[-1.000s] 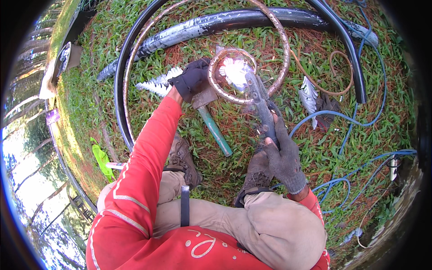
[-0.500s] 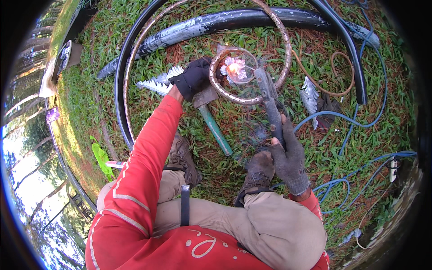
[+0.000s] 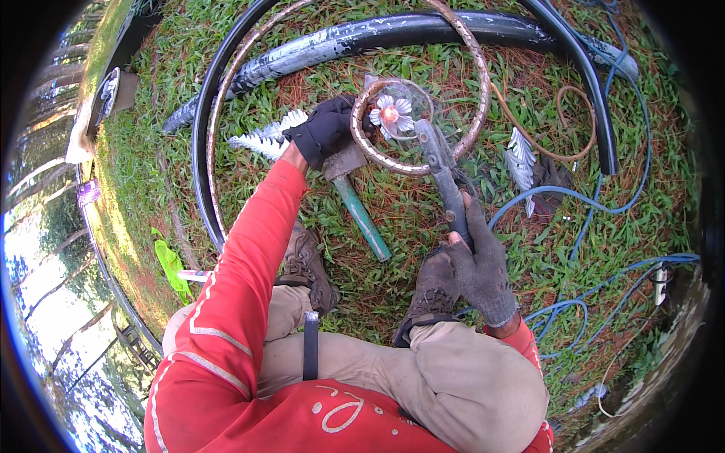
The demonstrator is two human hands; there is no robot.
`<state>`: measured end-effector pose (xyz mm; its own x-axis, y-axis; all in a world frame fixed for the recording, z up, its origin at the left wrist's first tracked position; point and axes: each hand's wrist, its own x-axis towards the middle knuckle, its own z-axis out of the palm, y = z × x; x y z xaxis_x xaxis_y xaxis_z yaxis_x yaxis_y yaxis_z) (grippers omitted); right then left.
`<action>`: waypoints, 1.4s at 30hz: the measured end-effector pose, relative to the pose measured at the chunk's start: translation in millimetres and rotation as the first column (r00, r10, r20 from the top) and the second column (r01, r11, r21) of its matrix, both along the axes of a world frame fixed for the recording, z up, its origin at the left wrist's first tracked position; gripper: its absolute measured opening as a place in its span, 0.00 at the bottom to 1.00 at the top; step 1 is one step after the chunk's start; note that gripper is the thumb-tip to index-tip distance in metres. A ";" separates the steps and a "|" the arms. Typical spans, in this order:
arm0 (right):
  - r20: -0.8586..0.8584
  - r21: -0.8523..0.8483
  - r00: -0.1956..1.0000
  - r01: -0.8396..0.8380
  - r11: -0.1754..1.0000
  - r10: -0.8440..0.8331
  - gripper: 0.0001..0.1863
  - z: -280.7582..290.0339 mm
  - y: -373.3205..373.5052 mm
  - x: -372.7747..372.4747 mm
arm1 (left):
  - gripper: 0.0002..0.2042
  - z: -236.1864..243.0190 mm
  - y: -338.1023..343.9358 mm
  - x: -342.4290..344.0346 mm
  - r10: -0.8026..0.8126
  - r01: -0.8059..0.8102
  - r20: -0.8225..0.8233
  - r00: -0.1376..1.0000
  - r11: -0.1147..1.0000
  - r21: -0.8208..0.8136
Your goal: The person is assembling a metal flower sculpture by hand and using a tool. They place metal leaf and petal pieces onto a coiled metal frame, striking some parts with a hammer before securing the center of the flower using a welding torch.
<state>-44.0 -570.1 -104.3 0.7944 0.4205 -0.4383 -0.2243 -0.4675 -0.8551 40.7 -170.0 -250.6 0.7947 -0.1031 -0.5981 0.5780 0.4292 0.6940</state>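
Inside the scroll [image 3: 398,167], orange-centred silver flower [image 3: 390,115]

You have two gloved hands: one left hand [image 3: 325,136] and one right hand [image 3: 483,273]. Before you, count one electrode holder [image 3: 447,181], one textured metal scroll [image 3: 393,164] and one metal flower [image 3: 390,115]. You also have one green-handled hammer [image 3: 361,217], one thick black-and-grey pipe [image 3: 347,44], two boots [image 3: 310,272] and at least two silver leaf ornaments [image 3: 519,162]. Overlaps keep you from counting the blue cable [image 3: 538,189] lengths.
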 end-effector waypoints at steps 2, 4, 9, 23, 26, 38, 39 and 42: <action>0.010 -0.003 1.000 0.000 1.000 0.000 0.37 -1.9 0.5 -0.4 | 0.12 -1.8 0.5 0.5 -0.003 0.003 -0.003 1.000 1.000 0.012; 0.028 0.009 1.000 -0.002 1.000 0.002 0.37 -3.5 0.8 -0.3 | 0.12 -1.5 -0.3 0.7 -0.006 0.006 -0.007 1.000 1.000 0.024; 0.018 0.005 1.000 -0.018 1.000 0.017 0.37 -0.2 -0.3 0.7 | 0.13 -0.3 0.5 -0.4 0.013 -0.013 0.006 1.000 1.000 -0.007; 0.044 -0.040 0.998 -0.043 0.998 0.045 0.38 -3.1 -2.4 -2.2 | 0.19 -7.9 8.0 -1.0 -0.037 0.037 -0.027 0.999 0.999 0.003; 0.007 -0.028 0.999 -0.042 0.999 0.042 0.38 0.4 -0.1 0.1 | 0.18 -7.4 9.2 -2.1 -0.049 0.049 -0.013 0.999 0.998 0.039; 0.070 0.000 0.997 -0.040 0.999 0.040 0.37 -2.3 -0.1 -2.5 | 0.17 -0.2 5.6 -1.5 0.011 -0.008 -0.048 0.999 0.999 0.047; 0.057 -0.005 0.998 -0.034 0.999 0.034 0.37 -0.5 0.3 -2.0 | 0.16 0.8 4.2 -0.9 0.010 -0.007 -0.058 0.998 0.999 0.051; 0.185 -0.011 0.981 -0.050 0.999 0.052 0.38 -9.4 0.2 -3.7 | 0.14 3.5 2.2 -0.4 -0.016 0.018 -0.048 0.999 0.999 0.047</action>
